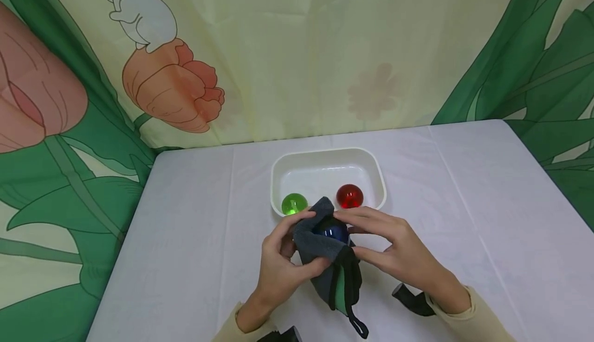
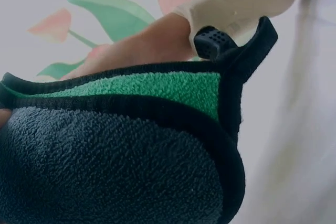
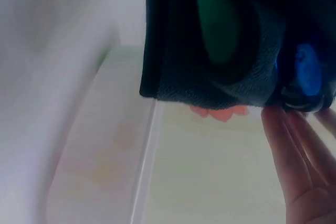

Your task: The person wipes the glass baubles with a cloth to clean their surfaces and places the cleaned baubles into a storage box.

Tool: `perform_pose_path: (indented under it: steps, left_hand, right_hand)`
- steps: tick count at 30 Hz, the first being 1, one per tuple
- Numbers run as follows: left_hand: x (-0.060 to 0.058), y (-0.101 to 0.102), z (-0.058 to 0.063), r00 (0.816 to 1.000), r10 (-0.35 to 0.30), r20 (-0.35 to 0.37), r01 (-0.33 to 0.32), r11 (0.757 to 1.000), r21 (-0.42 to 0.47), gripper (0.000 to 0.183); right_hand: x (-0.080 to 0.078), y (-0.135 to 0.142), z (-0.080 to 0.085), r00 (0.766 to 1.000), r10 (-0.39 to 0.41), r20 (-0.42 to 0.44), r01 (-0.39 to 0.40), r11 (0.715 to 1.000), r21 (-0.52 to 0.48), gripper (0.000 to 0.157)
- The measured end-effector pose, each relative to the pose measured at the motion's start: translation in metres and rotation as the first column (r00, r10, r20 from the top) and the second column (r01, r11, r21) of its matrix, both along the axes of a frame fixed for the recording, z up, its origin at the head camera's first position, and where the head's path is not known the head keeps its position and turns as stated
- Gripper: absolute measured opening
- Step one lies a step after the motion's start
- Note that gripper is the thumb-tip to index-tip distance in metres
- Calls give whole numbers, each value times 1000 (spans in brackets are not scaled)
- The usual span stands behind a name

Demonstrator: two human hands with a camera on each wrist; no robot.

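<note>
A dark grey microfiber cloth (image 1: 317, 249) with black edging and a green reverse side is folded around a glossy blue ball (image 1: 335, 232). My left hand (image 1: 284, 267) grips the cloth from the left, thumb at its front. From the right, my right hand (image 1: 401, 244) holds the ball between fingers and thumb, at the cloth's opening. The cloth's green side and hanging loop show in the left wrist view, where the cloth (image 2: 115, 161) hides most of the left hand. In the right wrist view, fingers (image 3: 294, 156) touch the blue ball's lower edge.
Just beyond my hands stands a white tray (image 1: 320, 152) on the white-covered table (image 1: 185, 239). In it lie a green ball (image 1: 294, 204) at front left and a red ball (image 1: 350, 196) at front right. A printed curtain (image 1: 297, 58) hangs behind the table.
</note>
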State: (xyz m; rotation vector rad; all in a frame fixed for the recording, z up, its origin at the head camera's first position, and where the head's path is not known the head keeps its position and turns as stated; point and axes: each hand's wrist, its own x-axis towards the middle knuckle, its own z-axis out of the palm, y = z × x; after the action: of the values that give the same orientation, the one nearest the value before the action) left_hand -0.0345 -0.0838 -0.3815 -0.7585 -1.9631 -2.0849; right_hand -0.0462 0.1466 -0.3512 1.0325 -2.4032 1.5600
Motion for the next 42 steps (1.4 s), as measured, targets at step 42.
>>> perform_pose_path:
  steps: [42]
  left_hand:
    - [-3,-1,-4,997,-80,-2,80,996,28,69]
  right_hand:
    - [-3,-2,3,972,51,-230,-49,999,18,37]
